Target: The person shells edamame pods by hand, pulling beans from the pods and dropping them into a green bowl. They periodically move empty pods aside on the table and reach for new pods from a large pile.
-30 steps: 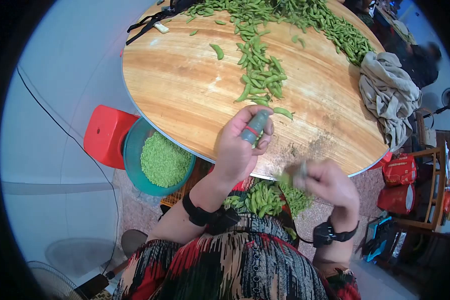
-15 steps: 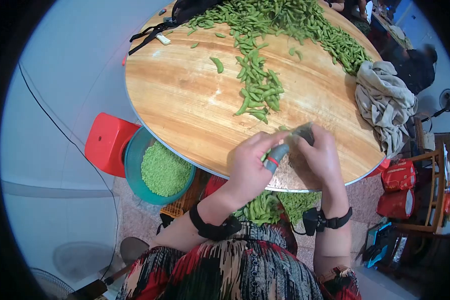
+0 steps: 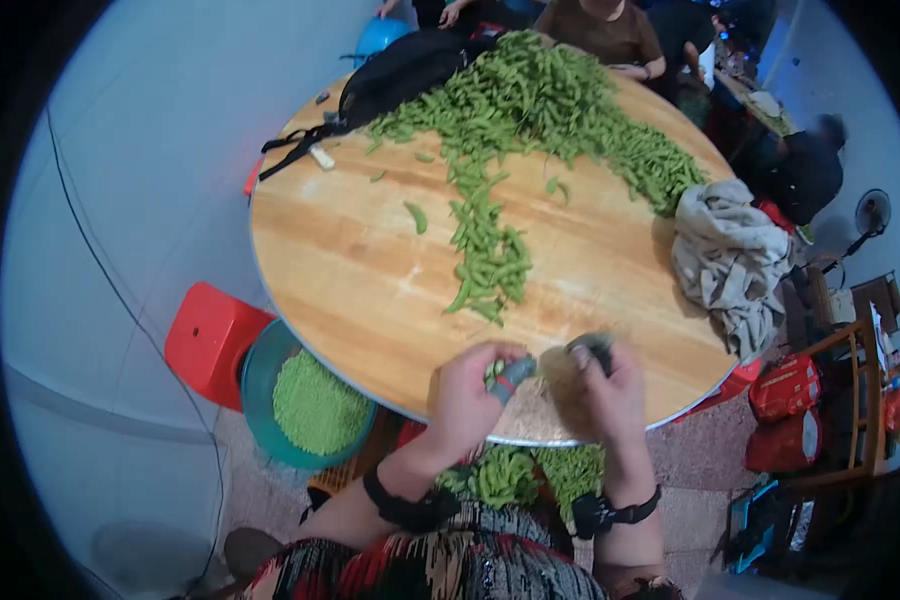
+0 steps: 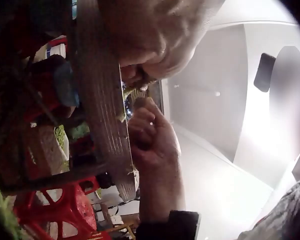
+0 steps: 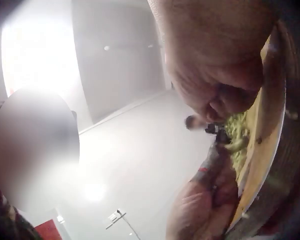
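Left hand (image 3: 465, 392): curled round green beans (image 3: 493, 373) | right hand (image 3: 618, 388): fingers bent, cannot tell if holding anything | now parted after meeting, so no longer working jointly | pods (image 3: 490, 265): heaped and trailing across table (image 3: 350, 240)

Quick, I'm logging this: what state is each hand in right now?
Left hand: closed, holding something green.
Right hand: closed, fingers curled; whether it holds anything can't be told.
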`<state>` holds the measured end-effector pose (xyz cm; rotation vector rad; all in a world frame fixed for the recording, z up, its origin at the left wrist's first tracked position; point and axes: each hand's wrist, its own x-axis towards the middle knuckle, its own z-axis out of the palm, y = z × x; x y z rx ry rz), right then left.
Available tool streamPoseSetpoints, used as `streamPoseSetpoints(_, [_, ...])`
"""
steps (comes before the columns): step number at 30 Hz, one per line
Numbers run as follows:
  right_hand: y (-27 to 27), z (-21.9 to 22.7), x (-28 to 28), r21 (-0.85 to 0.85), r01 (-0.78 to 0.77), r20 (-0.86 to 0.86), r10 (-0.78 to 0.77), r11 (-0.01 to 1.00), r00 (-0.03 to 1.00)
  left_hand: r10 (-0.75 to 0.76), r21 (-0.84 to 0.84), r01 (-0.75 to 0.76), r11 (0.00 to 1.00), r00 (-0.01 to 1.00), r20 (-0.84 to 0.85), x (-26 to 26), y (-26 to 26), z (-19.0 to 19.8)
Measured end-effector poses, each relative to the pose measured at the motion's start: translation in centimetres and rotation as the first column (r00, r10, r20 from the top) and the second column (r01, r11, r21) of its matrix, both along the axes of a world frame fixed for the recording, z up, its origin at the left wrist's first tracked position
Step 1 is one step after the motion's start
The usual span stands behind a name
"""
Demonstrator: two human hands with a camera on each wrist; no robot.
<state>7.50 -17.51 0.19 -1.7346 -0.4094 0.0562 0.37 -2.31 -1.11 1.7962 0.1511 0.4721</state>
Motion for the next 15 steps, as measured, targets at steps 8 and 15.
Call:
streamPoseSetpoints(8, [0.6, 1.8, -1.8, -0.095, -0.257, -0.125, 0.245, 0.962, 0.961, -0.143, -0.661, 0.124, 0.74, 0.989, 0.026, -0.5, 0.8, 0.2])
streamPoseSetpoints(15, [0.9, 1.5, -1.8, 0.401, -0.276, -0.566, 0.473, 0.873, 0.675, -0.323, -0.715, 0.268, 0.646, 0.944, 0.062, -1.0, 1.7, 0.7])
